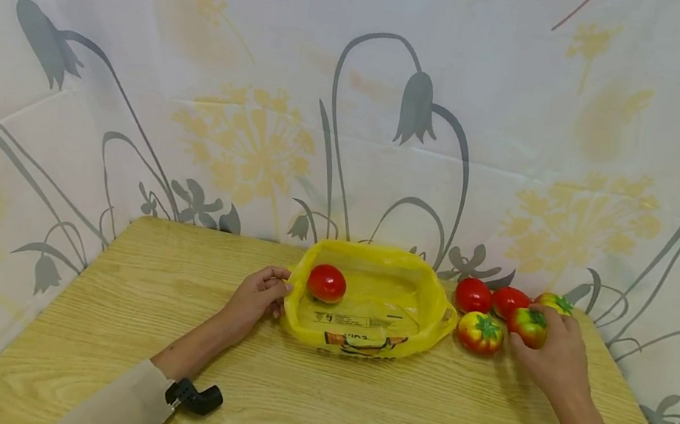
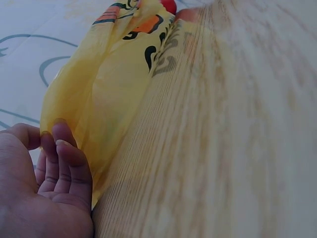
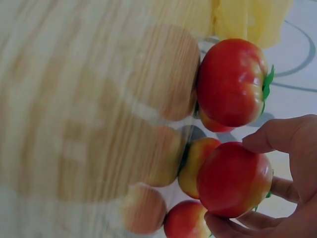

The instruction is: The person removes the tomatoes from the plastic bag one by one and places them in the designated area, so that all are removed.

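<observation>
A yellow plastic bag (image 1: 352,341) lies spread open on the wooden table, with one red tomato (image 1: 327,283) inside near its left end. My left hand (image 1: 253,302) pinches the bag's left rim between thumb and fingers; the left wrist view shows this hand (image 2: 54,183) close beside the thin plastic. At the right, my right hand (image 1: 558,361) grips a red tomato with a green leafy top (image 1: 528,327), thumb and fingers around its sides. In the right wrist view this tomato (image 3: 234,179) is near other tomatoes.
Beside the bag's right end sit a leafy-topped tomato (image 1: 480,333) and two plain red ones (image 1: 472,296). Another leafy-topped tomato (image 1: 554,303) is partly hidden behind my right hand. A flower-printed cloth (image 1: 360,170) hangs behind the table (image 1: 308,402).
</observation>
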`<state>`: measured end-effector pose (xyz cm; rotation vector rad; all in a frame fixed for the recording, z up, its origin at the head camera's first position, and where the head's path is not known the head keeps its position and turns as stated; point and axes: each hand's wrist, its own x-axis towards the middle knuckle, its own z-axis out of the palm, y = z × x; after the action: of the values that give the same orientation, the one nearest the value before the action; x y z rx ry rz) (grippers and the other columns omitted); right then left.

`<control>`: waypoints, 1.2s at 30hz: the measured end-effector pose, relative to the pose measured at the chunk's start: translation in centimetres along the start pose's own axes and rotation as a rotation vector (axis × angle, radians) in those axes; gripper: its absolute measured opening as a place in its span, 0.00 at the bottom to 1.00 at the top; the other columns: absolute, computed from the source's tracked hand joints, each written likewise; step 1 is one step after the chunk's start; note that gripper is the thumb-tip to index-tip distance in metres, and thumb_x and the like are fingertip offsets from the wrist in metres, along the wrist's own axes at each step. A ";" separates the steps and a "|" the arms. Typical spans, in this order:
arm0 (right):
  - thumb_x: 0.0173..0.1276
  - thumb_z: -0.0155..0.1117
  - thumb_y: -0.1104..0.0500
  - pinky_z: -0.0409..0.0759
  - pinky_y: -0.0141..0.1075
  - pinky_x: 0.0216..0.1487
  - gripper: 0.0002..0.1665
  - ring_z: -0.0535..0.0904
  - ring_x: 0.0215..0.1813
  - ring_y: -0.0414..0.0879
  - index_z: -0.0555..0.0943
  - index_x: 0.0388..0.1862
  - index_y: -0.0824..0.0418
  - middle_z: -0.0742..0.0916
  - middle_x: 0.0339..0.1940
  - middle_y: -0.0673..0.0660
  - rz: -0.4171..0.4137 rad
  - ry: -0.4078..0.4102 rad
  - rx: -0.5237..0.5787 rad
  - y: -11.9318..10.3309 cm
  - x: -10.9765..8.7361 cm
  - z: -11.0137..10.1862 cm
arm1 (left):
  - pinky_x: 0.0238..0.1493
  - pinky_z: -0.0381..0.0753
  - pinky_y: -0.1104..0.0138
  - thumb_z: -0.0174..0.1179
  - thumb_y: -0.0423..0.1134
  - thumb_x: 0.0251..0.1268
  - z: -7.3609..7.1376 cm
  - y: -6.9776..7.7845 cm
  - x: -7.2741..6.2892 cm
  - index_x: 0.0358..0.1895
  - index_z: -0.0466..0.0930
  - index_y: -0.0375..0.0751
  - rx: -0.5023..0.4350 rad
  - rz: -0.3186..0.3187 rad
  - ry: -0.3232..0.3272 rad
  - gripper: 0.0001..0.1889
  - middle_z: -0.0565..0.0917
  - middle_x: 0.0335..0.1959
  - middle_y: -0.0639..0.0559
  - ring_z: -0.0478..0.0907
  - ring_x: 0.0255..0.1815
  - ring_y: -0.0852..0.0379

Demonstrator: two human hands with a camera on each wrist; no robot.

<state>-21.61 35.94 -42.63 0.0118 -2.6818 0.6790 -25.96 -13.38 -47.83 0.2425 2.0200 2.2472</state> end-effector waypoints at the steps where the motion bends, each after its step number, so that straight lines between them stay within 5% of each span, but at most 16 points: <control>1: 0.66 0.72 0.60 0.73 0.73 0.54 0.32 0.71 0.54 0.76 0.73 0.63 0.73 0.72 0.57 0.80 0.007 -0.014 -0.004 0.1 0.0 0.0 | 0.29 0.78 0.69 0.56 0.31 0.79 0.0 0.0 0.0 0.59 0.72 0.29 0.001 0.000 -0.002 0.13 0.81 0.28 0.53 0.77 0.25 0.57; 22: 0.63 0.74 0.58 0.76 0.72 0.52 0.41 0.71 0.53 0.78 0.67 0.67 0.76 0.66 0.61 0.84 0.066 -0.211 -0.051 0.4 -0.1 -0.1 | 0.30 0.79 0.69 0.57 0.32 0.79 0.0 0.0 -0.1 0.60 0.72 0.27 0.012 -0.002 -0.013 0.15 0.81 0.28 0.54 0.77 0.26 0.58; 36: 0.65 0.73 0.56 0.77 0.68 0.48 0.41 0.73 0.49 0.77 0.65 0.68 0.75 0.65 0.60 0.83 0.059 -0.232 -0.076 0.5 -0.1 -0.2 | 0.30 0.79 0.70 0.55 0.32 0.80 -0.2 -0.2 -0.1 0.61 0.71 0.26 0.004 0.006 -0.032 0.15 0.82 0.28 0.54 0.77 0.26 0.59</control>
<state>-21.50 36.44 -42.78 -0.0091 -2.9398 0.6268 -25.92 -13.52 -48.01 0.2834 2.0102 2.2289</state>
